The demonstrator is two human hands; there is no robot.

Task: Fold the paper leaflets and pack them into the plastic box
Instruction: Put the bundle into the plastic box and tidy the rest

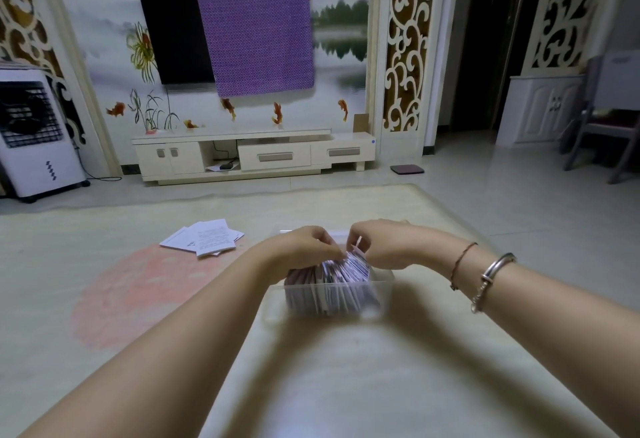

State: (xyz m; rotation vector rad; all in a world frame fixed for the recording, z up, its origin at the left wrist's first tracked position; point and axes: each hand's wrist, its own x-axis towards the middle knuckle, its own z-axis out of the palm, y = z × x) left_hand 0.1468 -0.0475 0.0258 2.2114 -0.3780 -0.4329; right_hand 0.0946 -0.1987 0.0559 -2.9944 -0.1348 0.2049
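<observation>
A clear plastic box [381, 285] sits on the pale table in front of me, packed with several folded leaflets [332, 295] standing on edge. Both hands are over the box's far side. My left hand [301, 247] has curled fingers on the tops of the packed leaflets. My right hand [377, 247] pinches a folded leaflet [356, 242] at the row's top. A small pile of flat white leaflets [204, 238] lies on the table to the left of the box.
The table [381, 385] has a pink round patch [138, 292] on its left half. Beyond the far edge are a tiled floor, a cream TV cabinet [252, 155], a white air cooler [34, 136] at left and a chair [602, 125] at right.
</observation>
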